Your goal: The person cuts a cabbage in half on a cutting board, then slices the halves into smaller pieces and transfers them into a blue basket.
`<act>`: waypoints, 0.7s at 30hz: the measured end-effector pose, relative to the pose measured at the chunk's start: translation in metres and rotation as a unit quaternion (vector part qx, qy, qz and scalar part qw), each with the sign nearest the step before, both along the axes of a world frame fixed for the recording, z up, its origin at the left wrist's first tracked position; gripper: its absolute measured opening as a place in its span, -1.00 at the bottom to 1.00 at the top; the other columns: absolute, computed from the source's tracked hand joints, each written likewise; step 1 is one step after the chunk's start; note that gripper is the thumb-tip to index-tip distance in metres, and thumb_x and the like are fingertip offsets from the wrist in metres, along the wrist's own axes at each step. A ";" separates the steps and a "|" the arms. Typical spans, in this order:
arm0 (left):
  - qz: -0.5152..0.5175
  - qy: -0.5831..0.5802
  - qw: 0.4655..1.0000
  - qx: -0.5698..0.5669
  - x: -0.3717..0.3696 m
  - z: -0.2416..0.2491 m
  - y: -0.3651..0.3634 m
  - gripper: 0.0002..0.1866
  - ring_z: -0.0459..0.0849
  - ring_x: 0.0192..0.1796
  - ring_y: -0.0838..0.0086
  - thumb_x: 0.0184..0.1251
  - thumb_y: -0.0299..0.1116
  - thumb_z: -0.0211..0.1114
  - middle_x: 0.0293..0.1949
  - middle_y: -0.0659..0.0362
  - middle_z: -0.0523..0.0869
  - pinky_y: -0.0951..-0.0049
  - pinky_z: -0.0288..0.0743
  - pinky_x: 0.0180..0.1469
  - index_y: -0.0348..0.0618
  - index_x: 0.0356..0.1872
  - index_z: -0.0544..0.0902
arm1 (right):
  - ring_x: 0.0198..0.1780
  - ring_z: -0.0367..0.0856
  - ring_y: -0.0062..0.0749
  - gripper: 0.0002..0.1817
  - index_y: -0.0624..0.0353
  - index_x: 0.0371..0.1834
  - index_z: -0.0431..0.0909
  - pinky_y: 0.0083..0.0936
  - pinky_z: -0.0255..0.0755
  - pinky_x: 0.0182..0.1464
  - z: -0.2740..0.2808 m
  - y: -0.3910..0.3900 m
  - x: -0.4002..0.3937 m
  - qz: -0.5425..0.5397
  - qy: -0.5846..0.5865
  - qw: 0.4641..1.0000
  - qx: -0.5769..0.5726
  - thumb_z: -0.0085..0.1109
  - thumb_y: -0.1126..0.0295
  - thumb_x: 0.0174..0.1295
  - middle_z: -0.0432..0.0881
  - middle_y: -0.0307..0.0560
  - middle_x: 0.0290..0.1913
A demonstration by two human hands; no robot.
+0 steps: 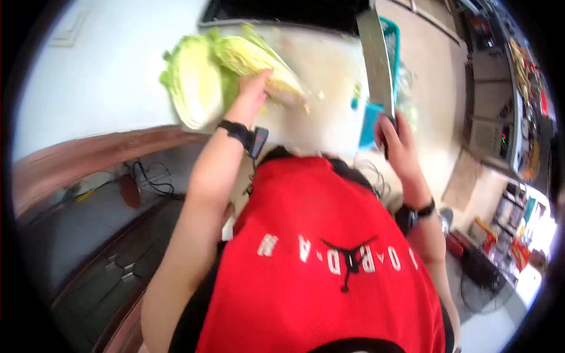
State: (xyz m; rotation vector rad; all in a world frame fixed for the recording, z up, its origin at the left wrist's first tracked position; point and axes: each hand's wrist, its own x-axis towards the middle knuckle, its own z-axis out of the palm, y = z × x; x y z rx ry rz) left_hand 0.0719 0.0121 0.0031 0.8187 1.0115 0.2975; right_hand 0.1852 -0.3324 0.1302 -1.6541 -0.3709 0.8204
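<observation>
My left hand is closed on a piece of napa cabbage that lies slantwise on the white cutting board. Close beside it, on the left, rests a halved napa cabbage with its pale cut face up and green leaf edges showing. In my right hand is a cleaver, gripped by its dark handle. Its broad blade is raised off the right side of the board, apart from the cabbage. Small cabbage scraps are scattered on the board.
Beyond the board's right edge stand a teal basket and a blue container, low down. A dark tray-like object borders the far side. The table's wooden edge runs along the left. A fan stands at lower right.
</observation>
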 end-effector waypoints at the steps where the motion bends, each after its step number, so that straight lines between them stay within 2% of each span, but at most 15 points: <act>1: -0.013 0.002 1.000 -0.018 -0.003 -0.008 -0.020 -0.55 0.75 -0.04 0.23 0.21 -0.43 0.53 -0.05 -0.04 0.75 0.22 0.63 0.01 -0.40 0.08 0.61 | -0.38 0.48 -0.70 -0.85 0.20 -0.07 0.43 -0.66 0.35 -0.39 0.009 0.007 0.000 -0.015 -0.002 1.000 -0.002 0.05 0.34 0.55 0.52 -0.28 -0.44; 3: -0.023 0.043 0.999 -0.004 0.009 -0.011 -0.032 -0.39 0.54 0.31 0.19 0.42 -0.19 0.40 0.36 -0.07 0.53 0.08 0.50 0.25 -0.23 0.40 0.48 | -0.59 0.39 -0.60 -0.84 0.18 -0.03 0.41 -0.57 0.28 -0.56 0.028 0.006 0.016 0.072 0.074 0.983 -0.154 0.11 0.34 0.50 0.50 -0.28 -0.50; 5: -0.023 0.054 0.998 -0.018 0.011 -0.005 -0.042 -0.32 0.54 0.26 0.20 0.39 -0.04 0.43 0.33 -0.11 0.51 0.06 0.48 0.25 -0.15 0.42 0.45 | -0.70 0.31 -0.63 -0.76 0.18 -0.13 0.43 -0.58 0.17 -0.69 0.011 0.006 0.022 -0.016 0.185 0.979 -0.086 0.14 0.23 0.52 0.44 -0.30 -0.57; 7: -0.040 0.134 0.989 -0.047 0.004 0.009 -0.047 -0.27 0.65 -0.06 0.34 0.31 0.01 0.48 0.09 0.01 0.66 0.35 0.58 -0.17 -0.39 0.26 0.45 | -0.65 0.39 -0.59 -0.68 0.23 -0.18 0.48 -0.53 0.24 -0.63 0.002 0.006 0.019 0.010 0.105 0.981 -0.164 0.13 0.14 0.51 0.46 -0.27 -0.58; 8: -0.068 0.180 0.980 -0.040 -0.003 0.016 -0.049 -0.32 0.62 -0.29 0.41 0.34 0.15 0.40 -0.10 0.03 0.72 0.35 0.59 -0.17 -0.27 0.18 0.55 | -0.60 0.46 -0.55 -0.58 0.28 -0.24 0.54 -0.49 0.31 -0.58 -0.003 0.005 0.017 0.035 0.021 0.970 -0.241 0.12 0.06 0.50 0.47 -0.24 -0.60; 9: -0.065 0.181 0.981 -0.036 -0.011 0.016 -0.043 -0.32 0.62 -0.29 0.41 0.34 0.15 0.40 -0.10 0.03 0.72 0.35 0.59 -0.17 -0.27 0.18 0.55 | -0.60 0.46 -0.55 -0.58 0.28 -0.24 0.54 -0.49 0.31 -0.58 -0.011 0.001 0.016 0.038 0.021 0.971 -0.237 0.12 0.06 0.50 0.47 -0.24 -0.60; 11: -0.276 0.152 0.941 -0.127 -0.036 0.012 -0.025 -0.48 0.61 -0.47 0.45 0.37 0.16 0.36 -0.35 0.10 0.72 0.39 0.59 -0.20 -0.09 0.03 0.65 | -0.58 0.50 -0.52 -0.45 0.31 -0.36 0.58 -0.44 0.36 -0.54 -0.026 -0.006 0.014 0.066 -0.016 0.969 -0.239 0.10 -0.05 0.50 0.52 -0.17 -0.58; 12: -0.282 0.187 0.937 0.084 -0.032 0.044 -0.044 -0.58 0.58 -0.62 0.34 0.37 0.10 0.36 -0.52 0.14 0.69 0.31 0.57 -0.23 -0.07 -0.12 0.68 | -0.58 0.48 -0.48 -0.42 0.33 -0.37 0.57 -0.41 0.37 -0.51 -0.023 -0.004 0.011 0.068 0.004 0.964 -0.256 0.08 -0.06 0.51 0.54 -0.14 -0.56; 13: -0.286 0.191 0.935 0.086 -0.024 0.055 -0.046 -0.58 0.58 -0.62 0.34 0.37 0.10 0.36 -0.52 0.14 0.69 0.31 0.57 -0.23 -0.07 -0.12 0.68 | -0.58 0.48 -0.48 -0.42 0.33 -0.37 0.57 -0.41 0.37 -0.51 -0.025 -0.001 0.009 0.065 0.008 0.965 -0.254 0.08 -0.06 0.51 0.54 -0.14 -0.56; 14: -0.359 0.180 0.832 0.381 -0.017 0.062 -0.048 -0.58 0.65 -0.50 0.31 0.37 0.05 0.36 -0.38 0.12 0.74 0.29 0.59 -0.24 -0.13 -0.11 0.66 | -0.56 0.49 -0.47 -0.41 0.34 -0.37 0.57 -0.39 0.38 -0.48 -0.026 0.001 0.006 0.069 0.006 0.967 -0.245 0.07 -0.07 0.51 0.55 -0.12 -0.55; 15: -0.395 0.146 0.646 0.637 -0.009 0.066 -0.051 -0.59 0.73 -0.38 0.28 0.37 0.00 0.36 -0.23 0.11 0.78 0.27 0.61 -0.25 -0.18 -0.09 0.64 | -0.54 0.49 -0.45 -0.40 0.36 -0.37 0.57 -0.37 0.40 -0.44 -0.028 0.001 0.005 0.072 0.002 0.968 -0.238 0.06 -0.08 0.52 0.56 -0.10 -0.54; 16: -0.407 0.094 0.565 0.711 0.006 0.069 -0.051 -0.51 0.73 0.09 0.17 0.31 -0.01 0.39 0.09 0.08 0.77 0.09 0.51 0.20 -0.21 0.04 0.64 | -0.49 0.52 -0.41 -0.38 0.38 -0.38 0.56 -0.35 0.43 -0.37 -0.036 0.002 0.003 0.075 -0.012 0.973 -0.217 0.04 -0.08 0.53 0.57 -0.08 -0.53; 17: -0.409 0.090 0.566 0.710 0.020 0.062 -0.050 -0.51 0.73 0.09 0.17 0.31 -0.01 0.39 0.09 0.08 0.77 0.09 0.51 0.20 -0.21 0.04 0.64 | -0.49 0.52 -0.41 -0.38 0.38 -0.38 0.56 -0.35 0.43 -0.37 -0.038 0.001 0.003 0.072 -0.012 0.973 -0.220 0.04 -0.08 0.53 0.57 -0.08 -0.53; 19: -0.404 0.047 0.435 0.804 0.046 0.041 -0.042 -0.40 0.55 0.37 0.15 0.31 0.02 0.39 0.26 0.05 0.66 0.01 0.25 0.43 -0.18 0.23 0.59 | -0.46 0.53 -0.38 -0.38 0.38 -0.38 0.57 -0.33 0.45 -0.32 -0.036 0.006 0.002 0.072 -0.006 0.970 -0.231 0.02 -0.08 0.54 0.58 -0.05 -0.53; 21: -0.470 0.037 0.408 0.782 0.055 0.029 -0.033 -0.31 0.57 0.30 0.12 0.33 0.05 0.37 0.25 0.04 0.63 0.03 0.31 0.39 -0.17 0.36 0.51 | -0.46 0.51 -0.38 -0.38 0.38 -0.38 0.57 -0.32 0.45 -0.32 -0.036 0.004 0.003 0.066 -0.012 0.973 -0.220 0.01 -0.07 0.54 0.58 -0.04 -0.52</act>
